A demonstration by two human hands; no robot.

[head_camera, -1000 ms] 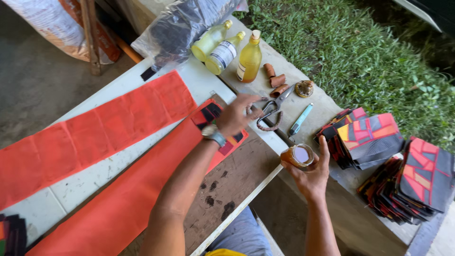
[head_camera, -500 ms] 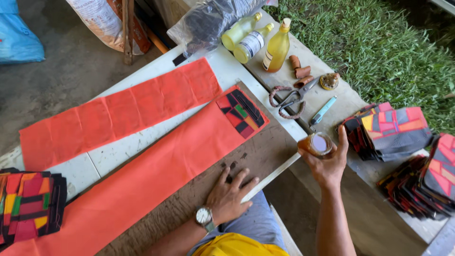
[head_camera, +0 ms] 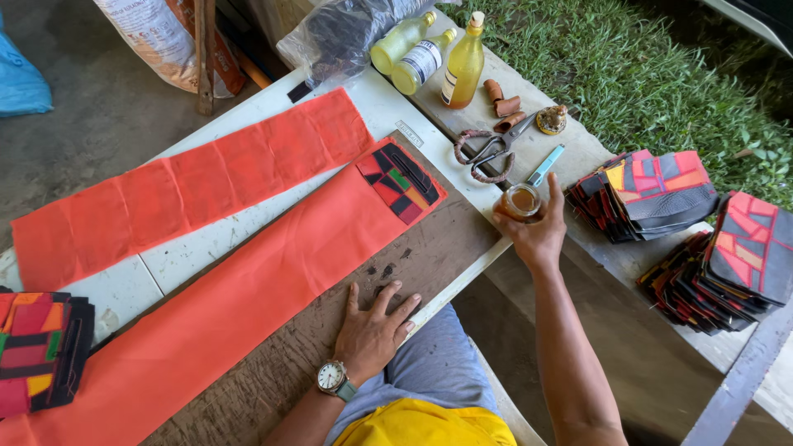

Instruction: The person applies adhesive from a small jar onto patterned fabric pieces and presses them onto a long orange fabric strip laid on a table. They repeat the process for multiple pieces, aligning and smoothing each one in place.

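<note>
Gripped in the right hand [head_camera: 538,235], a small round glass jar of amber liquid [head_camera: 520,201] sits at the worktop's near edge beside rope-handled scissors [head_camera: 487,150]. Left hand [head_camera: 373,326] lies flat, fingers spread, on bare brown board [head_camera: 446,248] beside the long orange cloth strip [head_camera: 248,289].

We see our two forearms bare from the elbows down — no sleeves reach them. On our left wrist sits a wristwatch [head_camera: 332,377] with a round, pale dial in a silvery case and a grey-green strap. Our left hand [head_camera: 373,328] and right hand [head_camera: 535,235] wear no gloves, and we can make out no rings on the fingers [head_camera: 395,307]. Below them shows a bright yellow shirt [head_camera: 425,423], and over our lap grey-blue shorts [head_camera: 438,363] — plain cloth, no pattern visible.
</note>
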